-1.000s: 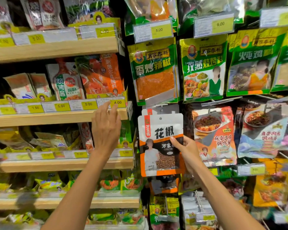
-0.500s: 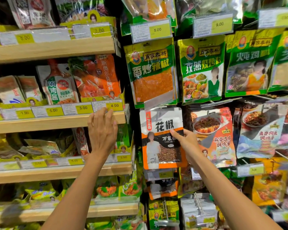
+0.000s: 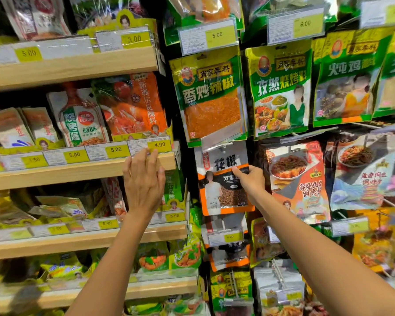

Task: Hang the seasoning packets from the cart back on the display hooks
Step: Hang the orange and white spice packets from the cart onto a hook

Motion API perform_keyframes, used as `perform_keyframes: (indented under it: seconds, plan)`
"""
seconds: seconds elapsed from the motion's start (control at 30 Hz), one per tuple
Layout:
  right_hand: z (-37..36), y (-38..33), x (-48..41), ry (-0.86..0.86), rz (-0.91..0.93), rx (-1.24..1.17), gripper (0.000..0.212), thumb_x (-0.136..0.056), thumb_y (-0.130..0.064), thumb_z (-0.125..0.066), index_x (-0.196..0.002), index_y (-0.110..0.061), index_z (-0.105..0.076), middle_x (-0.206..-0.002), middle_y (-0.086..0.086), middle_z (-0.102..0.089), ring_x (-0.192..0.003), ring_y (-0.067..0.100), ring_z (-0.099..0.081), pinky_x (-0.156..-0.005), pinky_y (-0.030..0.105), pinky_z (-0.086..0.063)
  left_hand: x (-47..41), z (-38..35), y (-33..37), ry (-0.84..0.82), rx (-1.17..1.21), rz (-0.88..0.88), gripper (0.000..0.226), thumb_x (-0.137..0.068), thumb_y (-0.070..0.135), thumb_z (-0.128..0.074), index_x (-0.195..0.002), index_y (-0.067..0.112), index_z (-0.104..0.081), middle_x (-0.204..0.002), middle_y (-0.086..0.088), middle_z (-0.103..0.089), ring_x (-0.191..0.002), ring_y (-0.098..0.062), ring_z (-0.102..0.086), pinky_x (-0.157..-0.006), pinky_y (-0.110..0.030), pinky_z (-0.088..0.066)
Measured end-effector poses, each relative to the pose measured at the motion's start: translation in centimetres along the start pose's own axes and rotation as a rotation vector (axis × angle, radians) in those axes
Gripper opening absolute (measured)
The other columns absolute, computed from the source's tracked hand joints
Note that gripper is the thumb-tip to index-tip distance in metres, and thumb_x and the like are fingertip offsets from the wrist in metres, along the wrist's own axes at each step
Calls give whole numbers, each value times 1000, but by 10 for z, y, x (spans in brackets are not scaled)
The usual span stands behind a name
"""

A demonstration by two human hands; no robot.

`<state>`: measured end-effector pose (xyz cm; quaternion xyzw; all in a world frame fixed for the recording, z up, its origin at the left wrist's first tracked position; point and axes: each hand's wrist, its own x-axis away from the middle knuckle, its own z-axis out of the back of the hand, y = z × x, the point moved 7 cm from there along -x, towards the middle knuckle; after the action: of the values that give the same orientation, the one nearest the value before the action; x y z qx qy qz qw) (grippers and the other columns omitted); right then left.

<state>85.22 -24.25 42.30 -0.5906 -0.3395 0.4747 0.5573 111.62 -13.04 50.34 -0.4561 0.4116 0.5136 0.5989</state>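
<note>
Mid-hang: right hand grip is pinching the white-orange packet by its face, holding it at the hook under the green packet. Can't tell if it's hooked yet. left hand is resting flat on the shelf edge, holding nothing. red packet is crowding the right side.

The white-and-orange packet reads 花椒 — shelf tag 4.00 — hook tag 5.00.
</note>
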Motion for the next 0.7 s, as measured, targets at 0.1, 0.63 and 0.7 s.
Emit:
perform_keyframes:
  seconds: [0.1,0.63,0.7]
  plan:
    - [-1,-1,-2,49,-7,99,20,-87,-28,-66,-82,-8,-66,-83,9,-66,-84,25,-61,-71,29,-42,0,1,1,-13,12,3,38,-97,23,-38,-126,2,-53,-124,-20,-56,-118,-27,-42,-107,-44,-27]
    - [137,75,125,8,62,247,21,-97,-24,-52,-108,-11,-65,-98,6,-69,-89,19,-62,-79,33,-47,76,11,153,-170,554,49,31,-91,8,-44,-116,-4,-58,-118,-21,-60,-114,-31,-50,-99,-45,-40]
    - [183,106,145,53,-24,244,21,-97,-24,-51,-98,-10,-66,-86,9,-69,-81,23,-63,-70,28,-47,107,2,200,-348,717,160,30,-94,9,-41,-113,-5,-59,-115,-19,-61,-110,-34,-55,-96,-41,-41]
